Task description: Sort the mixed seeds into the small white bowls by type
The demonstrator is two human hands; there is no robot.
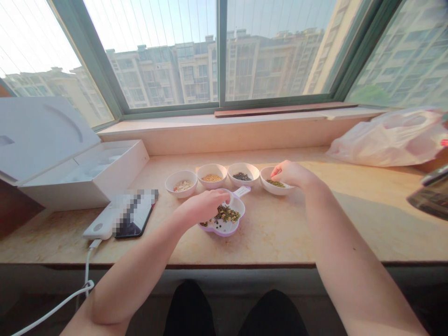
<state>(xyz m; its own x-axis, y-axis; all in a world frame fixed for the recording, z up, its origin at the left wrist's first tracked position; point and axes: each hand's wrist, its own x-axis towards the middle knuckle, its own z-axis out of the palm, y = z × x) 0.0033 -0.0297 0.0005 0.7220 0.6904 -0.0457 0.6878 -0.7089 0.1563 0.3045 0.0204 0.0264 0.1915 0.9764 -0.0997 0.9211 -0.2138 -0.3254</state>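
Note:
My left hand (210, 205) reaches into a white dish with a purple rim and a short handle (229, 229), its fingertips bent together over mixed green, yellow and black beans (227, 214). Whatever is between those fingers is hidden. My right hand (289, 171) is pinched at the rightmost white bowl (280, 190), its fingertips at the green beans (275, 183) inside; what they hold is too small to make out. In the same row stand a bowl of black beans (242, 176), a bowl of yellow grains (212, 178) and a bowl of pale flat pieces (182, 185).
At the left, an open white box (94, 177) stands behind a phone (136, 224) and a white power bank (100, 226) with a cable (87, 266). A plastic bag (388, 137) lies at the back right. A dark object (430, 196) is at the right edge.

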